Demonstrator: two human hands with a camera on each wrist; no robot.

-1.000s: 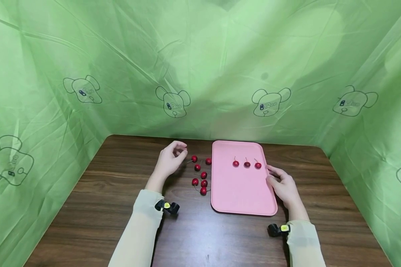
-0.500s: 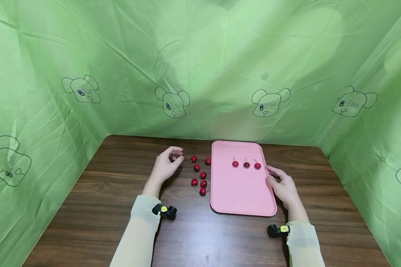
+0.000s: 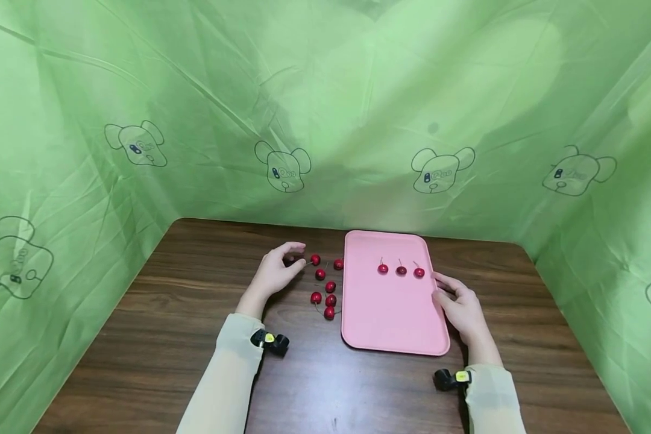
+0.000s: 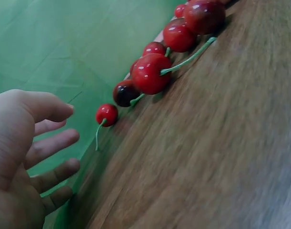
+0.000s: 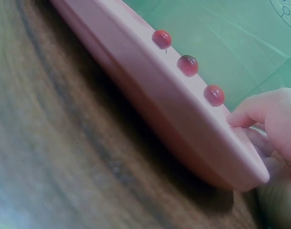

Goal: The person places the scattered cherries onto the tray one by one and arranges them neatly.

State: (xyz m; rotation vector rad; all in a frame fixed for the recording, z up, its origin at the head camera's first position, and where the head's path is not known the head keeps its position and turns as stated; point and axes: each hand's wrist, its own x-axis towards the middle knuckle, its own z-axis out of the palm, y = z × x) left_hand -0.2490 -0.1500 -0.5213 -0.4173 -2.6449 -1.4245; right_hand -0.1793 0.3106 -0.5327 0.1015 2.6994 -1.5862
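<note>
My left hand (image 3: 273, 272) hovers left of a loose group of cherries, its thumb and fingers spread with nothing between them. Nearest to its fingertips lies a red cherry (image 3: 315, 260); the left wrist view shows this cherry (image 4: 106, 115) with a green stem, apart from the fingers. Several more cherries (image 3: 330, 299) lie on the table beside a pink tray (image 3: 387, 319). Three cherries (image 3: 401, 270) stand in a row on the tray, stems pointing away. My right hand (image 3: 463, 307) holds the tray's right edge, thumb on the rim in the right wrist view; its other fingers are partly hidden.
A brown wood-grain table (image 3: 157, 325) carries everything. Green cloth (image 3: 358, 120) printed with cartoon heads hangs behind it and along both sides. One cherry (image 3: 339, 264) lies right against the tray's left edge.
My left hand drew back slightly to the left, then came back right toward the nearest cherry, a little lower in view. The right hand and tray have stayed in place.
</note>
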